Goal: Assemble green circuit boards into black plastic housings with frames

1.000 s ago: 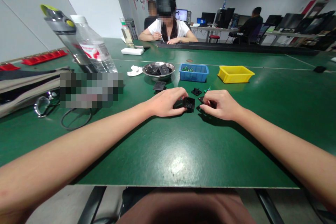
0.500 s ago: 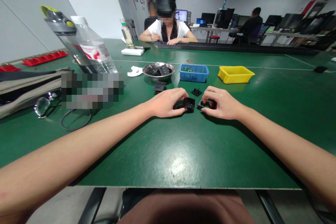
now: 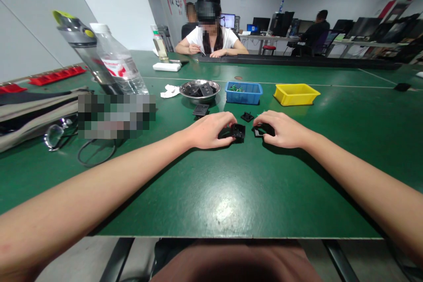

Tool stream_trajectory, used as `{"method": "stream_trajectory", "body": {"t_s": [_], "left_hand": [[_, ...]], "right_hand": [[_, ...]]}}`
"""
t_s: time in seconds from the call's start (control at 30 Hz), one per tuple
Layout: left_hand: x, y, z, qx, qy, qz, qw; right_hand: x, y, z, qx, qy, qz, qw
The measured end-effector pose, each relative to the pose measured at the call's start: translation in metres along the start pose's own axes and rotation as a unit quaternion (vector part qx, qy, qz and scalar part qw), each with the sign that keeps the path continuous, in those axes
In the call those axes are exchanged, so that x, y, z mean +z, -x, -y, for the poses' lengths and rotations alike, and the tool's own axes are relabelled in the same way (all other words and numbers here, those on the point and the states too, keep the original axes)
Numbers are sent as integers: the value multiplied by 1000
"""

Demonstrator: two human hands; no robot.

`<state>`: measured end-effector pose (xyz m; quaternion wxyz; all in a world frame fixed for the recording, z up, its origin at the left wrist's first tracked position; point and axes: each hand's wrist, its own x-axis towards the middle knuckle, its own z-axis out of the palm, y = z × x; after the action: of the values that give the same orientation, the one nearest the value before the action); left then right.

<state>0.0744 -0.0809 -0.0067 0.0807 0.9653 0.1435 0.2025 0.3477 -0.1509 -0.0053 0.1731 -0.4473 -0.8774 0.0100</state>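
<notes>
My left hand [image 3: 213,131] grips a small black plastic housing [image 3: 238,132] between thumb and fingers, its hollow side facing right. Across a short gap, my right hand [image 3: 280,128] curls its fingers and thumb around another black plastic piece [image 3: 258,132], largely hidden under the palm. Just beyond the gap lies a small black part with upright prongs [image 3: 247,116]. A flat black plastic piece [image 3: 200,110] rests behind my left hand. All of these are on or just above the green table [image 3: 205,185].
Behind my hands stand a metal bowl [image 3: 187,97] of black parts, a blue bin [image 3: 243,97] with small green pieces, and a yellow bin [image 3: 296,94]. Bottles [image 3: 120,64], glasses [image 3: 54,136] and a bag [image 3: 39,110] crowd the left. Another person [image 3: 211,37] sits opposite.
My right hand has shifted slightly right with its black piece, which has turned, widening the gap to the housing. My left hand has stayed almost still.
</notes>
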Motion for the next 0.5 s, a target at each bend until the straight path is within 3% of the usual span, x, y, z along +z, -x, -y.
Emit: {"method": "stream_trajectory", "body": {"t_s": [0.13,0.37,0.5], "left_hand": [[0,-1,0,3,-1,-1,1000],[-1,-1,0,1,1,4,1000],[-1,-1,0,2,2,2,1000]], "right_hand": [[-2,0,-2,-4,0,-8,1000],[1,-1,-22,136,-15,-207,969],[7,2,-42,190,-45,-197,961]]}}
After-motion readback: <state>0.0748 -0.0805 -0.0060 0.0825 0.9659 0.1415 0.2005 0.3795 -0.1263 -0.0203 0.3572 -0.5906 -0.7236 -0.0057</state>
